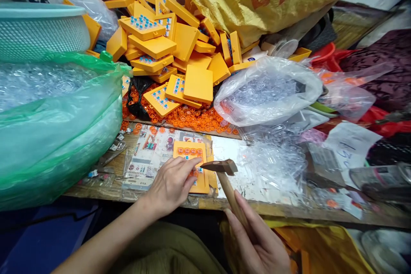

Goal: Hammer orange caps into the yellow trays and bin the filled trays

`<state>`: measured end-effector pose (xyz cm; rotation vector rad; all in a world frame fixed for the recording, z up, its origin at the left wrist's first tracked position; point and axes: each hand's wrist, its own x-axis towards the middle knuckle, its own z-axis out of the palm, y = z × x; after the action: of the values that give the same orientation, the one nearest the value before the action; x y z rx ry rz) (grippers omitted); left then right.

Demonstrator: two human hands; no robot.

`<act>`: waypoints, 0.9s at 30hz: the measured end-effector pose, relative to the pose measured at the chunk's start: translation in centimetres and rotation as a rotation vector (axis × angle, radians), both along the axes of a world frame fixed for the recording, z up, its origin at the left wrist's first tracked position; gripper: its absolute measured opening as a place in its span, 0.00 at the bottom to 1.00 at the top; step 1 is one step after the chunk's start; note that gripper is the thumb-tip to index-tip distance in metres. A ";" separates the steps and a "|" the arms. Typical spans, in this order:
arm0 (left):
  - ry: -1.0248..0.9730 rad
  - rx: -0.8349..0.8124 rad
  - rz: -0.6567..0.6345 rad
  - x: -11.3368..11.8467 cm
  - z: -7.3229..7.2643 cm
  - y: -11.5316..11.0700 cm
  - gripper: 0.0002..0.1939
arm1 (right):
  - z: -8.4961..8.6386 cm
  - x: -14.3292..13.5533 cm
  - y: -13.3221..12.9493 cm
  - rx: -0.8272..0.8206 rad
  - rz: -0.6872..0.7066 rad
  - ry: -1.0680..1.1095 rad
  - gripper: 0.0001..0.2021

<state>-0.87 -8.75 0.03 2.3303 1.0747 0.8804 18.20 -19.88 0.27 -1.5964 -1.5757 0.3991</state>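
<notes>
A yellow-orange panel [202, 186] lies flat near the front of the worktable, with rows of round orange pieces and small blue parts on it. My left hand [171, 182] rests over its left side, fingers bent and fingertips among the pieces; whether they pinch one is too small to tell. In my right hand [257, 239] is the wooden handle of a hammer [221, 167], fingers closed round it. The hammer's dark head hangs over the panel's right edge, beside my left fingertips.
Behind are loose orange rings [192, 119] and a pile of yellow-orange cases [199, 83]. A green bag [64, 137] and a pale blue basket [41, 30] stand left. Clear plastic pieces [279, 162] and a white bag [266, 109] lie right; a yellow sack [231, 4] is behind.
</notes>
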 end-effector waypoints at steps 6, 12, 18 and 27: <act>-0.072 -0.001 0.093 0.1 -0.9 0.1 0.21 | 0.0 0.4 0.3 -0.044 0.230 -0.092 0.26; -0.090 -0.056 0.115 0.4 -1.2 -0.3 0.22 | 0.1 0.5 0.1 0.023 0.176 -0.092 0.29; -0.163 -0.042 0.135 -1.2 -0.5 0.8 0.15 | -0.1 0.8 -0.1 -0.045 0.206 -0.090 0.26; 0.162 -0.077 0.491 -7.1 -1.6 10.0 0.07 | -0.6 0.6 -0.2 -0.033 -0.052 0.003 0.21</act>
<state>-8.01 1.29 -1.57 2.1339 1.7632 0.8013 18.81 -20.04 -0.37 -1.6572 -1.5295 0.4012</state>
